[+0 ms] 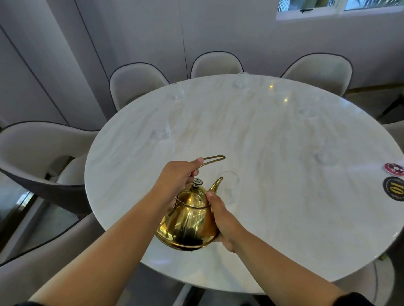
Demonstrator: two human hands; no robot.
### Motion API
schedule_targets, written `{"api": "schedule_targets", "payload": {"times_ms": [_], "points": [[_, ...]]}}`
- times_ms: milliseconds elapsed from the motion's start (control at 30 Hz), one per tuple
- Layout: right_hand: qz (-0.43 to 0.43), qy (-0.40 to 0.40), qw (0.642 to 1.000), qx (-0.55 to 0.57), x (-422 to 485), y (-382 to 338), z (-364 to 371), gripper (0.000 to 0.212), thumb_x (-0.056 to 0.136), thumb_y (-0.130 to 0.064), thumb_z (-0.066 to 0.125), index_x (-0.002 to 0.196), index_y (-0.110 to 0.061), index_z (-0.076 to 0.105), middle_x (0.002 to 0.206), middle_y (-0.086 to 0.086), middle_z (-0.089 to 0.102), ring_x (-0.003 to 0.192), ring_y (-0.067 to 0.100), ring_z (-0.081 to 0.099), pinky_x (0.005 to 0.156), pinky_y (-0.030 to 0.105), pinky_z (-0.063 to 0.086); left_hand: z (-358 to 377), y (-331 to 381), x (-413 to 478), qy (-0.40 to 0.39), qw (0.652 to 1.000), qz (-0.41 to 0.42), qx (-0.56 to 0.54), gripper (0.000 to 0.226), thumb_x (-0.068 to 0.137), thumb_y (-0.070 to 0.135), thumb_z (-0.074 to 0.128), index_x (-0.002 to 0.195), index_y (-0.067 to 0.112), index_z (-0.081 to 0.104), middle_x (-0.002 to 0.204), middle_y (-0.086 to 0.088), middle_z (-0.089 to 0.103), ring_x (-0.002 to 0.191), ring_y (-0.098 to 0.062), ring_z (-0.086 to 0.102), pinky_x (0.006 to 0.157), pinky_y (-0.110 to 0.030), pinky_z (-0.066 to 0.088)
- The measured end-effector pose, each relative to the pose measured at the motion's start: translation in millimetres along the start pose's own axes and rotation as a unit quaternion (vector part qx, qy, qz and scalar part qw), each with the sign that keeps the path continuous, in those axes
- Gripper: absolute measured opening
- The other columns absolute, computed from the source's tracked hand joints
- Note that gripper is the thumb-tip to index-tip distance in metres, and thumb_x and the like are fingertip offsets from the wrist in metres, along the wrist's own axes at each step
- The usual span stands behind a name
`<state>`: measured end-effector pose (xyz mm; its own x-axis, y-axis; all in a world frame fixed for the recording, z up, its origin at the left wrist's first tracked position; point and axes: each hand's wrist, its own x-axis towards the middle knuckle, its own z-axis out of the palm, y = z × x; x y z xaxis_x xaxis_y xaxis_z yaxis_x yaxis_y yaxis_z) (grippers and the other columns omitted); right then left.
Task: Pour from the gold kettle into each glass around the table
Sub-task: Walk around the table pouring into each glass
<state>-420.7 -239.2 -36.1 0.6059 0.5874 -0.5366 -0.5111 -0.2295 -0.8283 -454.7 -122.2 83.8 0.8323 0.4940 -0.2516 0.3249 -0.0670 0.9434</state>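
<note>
i see the left hand (176,177) gripping the gold kettle (190,220) handle, right hand (225,223) cupping its body, spout over the nearest glass (230,186) on the desk (277,149).

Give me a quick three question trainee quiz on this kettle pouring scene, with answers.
1. True or false: the left hand grips the gold kettle by its wire handle.
2. The spout points at: A) the nearest glass, B) the black coaster, C) a chair.
3. What supports the kettle's body?

Key: 1 true. 2 A. 3 The right hand.
</note>
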Motion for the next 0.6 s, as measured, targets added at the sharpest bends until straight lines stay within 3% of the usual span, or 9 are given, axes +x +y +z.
{"api": "schedule_targets", "payload": {"times_ms": [233, 600], "points": [[0.021, -0.018, 1.000, 0.006, 0, 0, -4, 0.059, 0.087, -0.072, 0.034, 0.138, -0.044, 0.034, 0.129, -0.001, 0.057, 0.109, 0.021, 0.059, 0.063, 0.033, 0.058, 4, 1, 5, 0.003, 1.000, -0.014, 0.014, 0.041, 0.086, 0.039, 0.063, 0.055, 0.015, 0.051, 0.033, 0.013, 0.036, 0.029, -0.002, 0.030, 0.034, -0.009, 0.027], [0.053, -0.030, 0.998, -0.004, 0, -2, -11, 0.060, 0.088, -0.072, 0.030, 0.134, -0.036, 0.043, 0.118, -0.001, 0.063, 0.101, 0.018, 0.062, 0.053, 0.028, 0.056, 9, 8, 2, -0.009, 1.000, -0.022, -0.003, 0.039, 0.088, 0.032, 0.062, 0.057, 0.013, 0.050, 0.031, 0.013, 0.037, 0.026, -0.003, 0.028, 0.032, -0.010, 0.025]]}}
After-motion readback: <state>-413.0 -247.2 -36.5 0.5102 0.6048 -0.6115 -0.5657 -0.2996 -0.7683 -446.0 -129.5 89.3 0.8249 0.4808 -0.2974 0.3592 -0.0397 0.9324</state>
